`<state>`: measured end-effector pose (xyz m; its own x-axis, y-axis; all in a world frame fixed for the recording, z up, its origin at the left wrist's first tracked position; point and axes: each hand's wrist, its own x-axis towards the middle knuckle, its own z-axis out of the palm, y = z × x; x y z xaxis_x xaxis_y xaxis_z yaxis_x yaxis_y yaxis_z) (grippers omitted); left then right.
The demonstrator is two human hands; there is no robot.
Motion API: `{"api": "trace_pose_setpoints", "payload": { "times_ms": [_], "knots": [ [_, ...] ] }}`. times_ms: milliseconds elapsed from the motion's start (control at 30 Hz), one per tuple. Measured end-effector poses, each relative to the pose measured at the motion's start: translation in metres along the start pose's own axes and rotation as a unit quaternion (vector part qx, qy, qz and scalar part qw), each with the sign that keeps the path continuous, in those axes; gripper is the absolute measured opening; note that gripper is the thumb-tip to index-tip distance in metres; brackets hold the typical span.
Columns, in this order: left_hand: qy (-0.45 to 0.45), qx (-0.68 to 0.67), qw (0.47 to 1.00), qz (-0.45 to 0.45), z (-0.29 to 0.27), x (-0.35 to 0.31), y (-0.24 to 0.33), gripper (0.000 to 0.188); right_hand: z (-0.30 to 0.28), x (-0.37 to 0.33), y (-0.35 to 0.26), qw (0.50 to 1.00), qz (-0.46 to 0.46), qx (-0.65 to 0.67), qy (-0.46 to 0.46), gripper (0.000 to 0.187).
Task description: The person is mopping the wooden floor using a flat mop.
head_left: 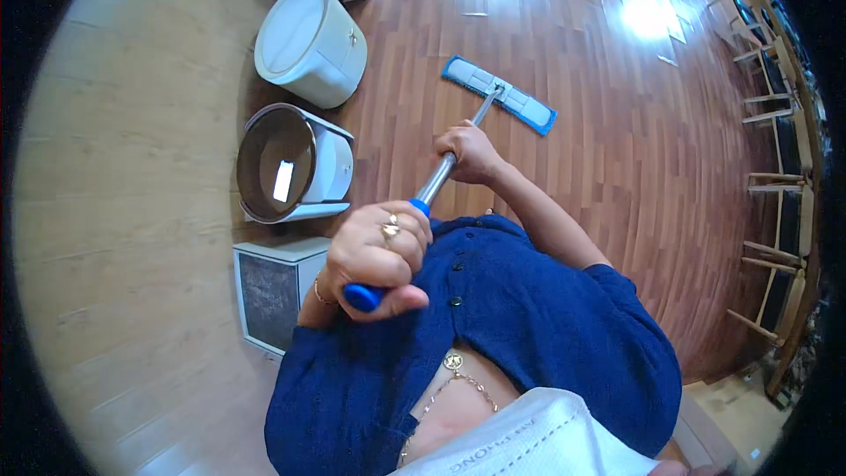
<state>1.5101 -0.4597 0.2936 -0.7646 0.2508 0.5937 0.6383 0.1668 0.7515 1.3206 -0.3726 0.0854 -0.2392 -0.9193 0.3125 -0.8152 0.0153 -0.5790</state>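
A flat mop (526, 106) with a blue-edged pad and a pale plate rests on the wooden floor ahead. Its metal pole slants back toward my chest and ends in a blue grip. My left hand (374, 251), with gold rings, is wrapped round the blue grip near the top end, thumb stretched out beside the blue cap. Farther down, my right hand (471, 154) is closed round the bare metal pole. Both hands are in front of my dark blue buttoned top.
To the left stand a white round cabinet (345, 62), a brown round-topped stand (331, 166) with a bright white rectangle on its top, and a low pale cabinet (269, 295) with a dark panel. Several chairs (789, 145) line the right side. Light glares off the wooden floor (617, 141).
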Motion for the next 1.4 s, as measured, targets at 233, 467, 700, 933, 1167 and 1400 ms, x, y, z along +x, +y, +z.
{"api": "trace_pose_setpoints", "payload": {
  "times_ms": [233,467,700,933,1167,1400],
  "knots": [
    [0.009,0.026,0.998,-0.048,-0.022,0.012,-0.031,0.031,-0.002,0.025,0.038,0.999,0.049,0.003,-0.003,0.011],
    [-0.106,-0.032,0.992,0.065,-0.102,0.057,-0.026,0.033,-0.024,0.067,0.011,1.0,0.03,0.01,0.004,0.012],
    [-0.08,-0.073,0.989,0.1,-0.148,0.106,-0.082,0.027,-0.065,0.122,0.062,0.999,0.029,0.008,-0.035,0.011],
    [0.022,-0.037,0.998,0.037,-0.156,0.121,-0.165,0.025,-0.063,0.144,0.163,0.995,0.08,-0.004,0.055,0.016],
    [-0.092,0.031,0.991,0.093,-0.148,0.143,-0.245,0.03,-0.046,0.133,0.183,0.925,0.201,0.05,0.32,0.04],
    [-0.109,0.027,0.973,0.2,-0.148,0.199,-0.221,0.034,-0.097,0.15,0.157,0.923,0.252,-0.017,0.289,0.021]
  ]
}}
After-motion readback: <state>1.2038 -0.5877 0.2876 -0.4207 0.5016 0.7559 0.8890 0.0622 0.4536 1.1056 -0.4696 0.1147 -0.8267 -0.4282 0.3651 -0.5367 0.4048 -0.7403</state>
